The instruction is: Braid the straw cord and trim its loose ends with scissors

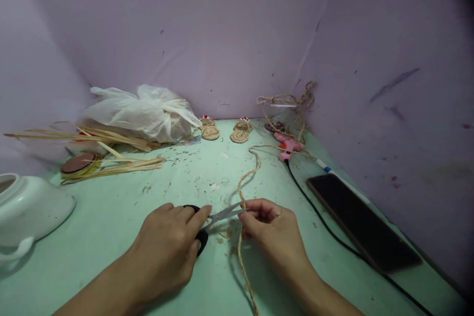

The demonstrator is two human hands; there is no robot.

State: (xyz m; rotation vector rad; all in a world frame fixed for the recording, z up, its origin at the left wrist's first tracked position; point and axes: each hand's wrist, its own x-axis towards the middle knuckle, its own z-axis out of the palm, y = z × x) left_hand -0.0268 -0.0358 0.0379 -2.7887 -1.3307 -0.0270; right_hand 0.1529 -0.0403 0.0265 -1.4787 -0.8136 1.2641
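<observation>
My left hand [170,242] is closed round the black handles of a pair of scissors [218,217], whose blades point right and meet a braided straw rope [247,177]. My right hand [272,229] pinches that rope just beside the blade tips. The rope runs from the far right corner across the green table [122,212], through my fingers and down towards the front edge.
A white plastic bag [144,111] and loose straw strips [111,158] lie at the back left, with a white bowl [27,207] at the left edge. Two tiny woven sandals [225,131], a pink glue gun [289,145] with black cord, and a dark phone [363,222] lie to the right.
</observation>
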